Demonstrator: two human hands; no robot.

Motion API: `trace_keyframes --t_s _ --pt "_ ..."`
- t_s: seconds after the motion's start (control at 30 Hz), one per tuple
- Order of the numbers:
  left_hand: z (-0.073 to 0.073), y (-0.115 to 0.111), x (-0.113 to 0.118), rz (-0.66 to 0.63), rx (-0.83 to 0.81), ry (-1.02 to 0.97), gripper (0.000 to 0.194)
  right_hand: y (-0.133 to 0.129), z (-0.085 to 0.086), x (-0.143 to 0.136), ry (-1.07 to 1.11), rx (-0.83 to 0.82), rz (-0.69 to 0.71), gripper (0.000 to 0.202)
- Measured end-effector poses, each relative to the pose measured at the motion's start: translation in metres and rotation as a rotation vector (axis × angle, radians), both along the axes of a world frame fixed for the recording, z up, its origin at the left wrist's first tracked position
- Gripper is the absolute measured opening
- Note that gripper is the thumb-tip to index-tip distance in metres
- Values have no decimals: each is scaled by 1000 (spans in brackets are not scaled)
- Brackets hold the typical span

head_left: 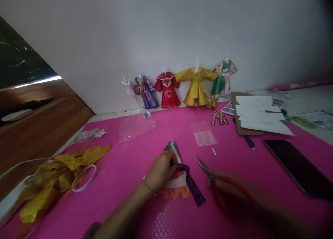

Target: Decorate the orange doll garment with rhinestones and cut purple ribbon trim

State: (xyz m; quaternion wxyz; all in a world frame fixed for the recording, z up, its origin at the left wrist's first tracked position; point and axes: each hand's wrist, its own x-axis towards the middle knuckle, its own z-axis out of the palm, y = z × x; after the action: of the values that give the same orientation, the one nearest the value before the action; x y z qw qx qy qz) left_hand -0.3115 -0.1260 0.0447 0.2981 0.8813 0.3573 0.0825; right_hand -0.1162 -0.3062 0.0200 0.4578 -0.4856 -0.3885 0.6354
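My left hand (pixel 162 167) is closed in a pinch at the top of a dark purple patterned strip (pixel 194 188). Under that hand lies a small cloth piece (pixel 179 192) with white, orange and green parts, flat on the pink mat (pixel 125 169). Red-handled scissors (pixel 212 176) are in my right hand (pixel 231 187), which is blurred; their blades point up and left toward the strip without touching it, slightly parted.
Dressed miniature forms (pixel 169 89) stand along the wall. Yellow cloth (pixel 59 173) and a white tape ring (pixel 85 178) lie left. A black phone (pixel 299 166), white papers (pixel 260 110) and a dotted sticker sheet (pixel 205 138) lie right of centre.
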Motion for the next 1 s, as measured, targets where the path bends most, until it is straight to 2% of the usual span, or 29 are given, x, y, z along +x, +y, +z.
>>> trace_keyframes --t_s 0.07,0.13,0.33,0.47,0.53,0.6,0.67,0.73,0.8,0.9,1.0 --pt "3 0 -3 2 -65 -39 12 0 0 2 47 -16 0 32" --pt "11 -3 -7 7 -139 -88 10 2 -3 4 95 -20 -16 29" --pt "51 -21 -19 10 -295 -225 3 6 -18 12 143 150 -127 41" --pt "69 -37 -27 9 -371 -300 9 6 -12 15 155 188 -186 45" --pt "75 -46 -31 -14 -390 -324 14 4 -5 11 140 181 -210 38" --pt "78 -55 -35 -78 -424 -359 20 1 4 3 107 176 -225 32" --pt "80 -64 -38 -143 -483 -384 23 -2 15 -8 24 227 -206 38" --pt "80 -72 -40 -165 -527 -380 23 -3 26 -20 -87 315 -153 48" --pt "78 -78 -42 -162 -543 -383 24 -1 35 -33 -143 331 -86 47" --pt "75 -81 -45 -136 -592 -475 24 4 40 -51 -9 262 16 44" --pt "69 -78 -50 -51 -621 -594 18 4 35 -64 195 192 54 49"
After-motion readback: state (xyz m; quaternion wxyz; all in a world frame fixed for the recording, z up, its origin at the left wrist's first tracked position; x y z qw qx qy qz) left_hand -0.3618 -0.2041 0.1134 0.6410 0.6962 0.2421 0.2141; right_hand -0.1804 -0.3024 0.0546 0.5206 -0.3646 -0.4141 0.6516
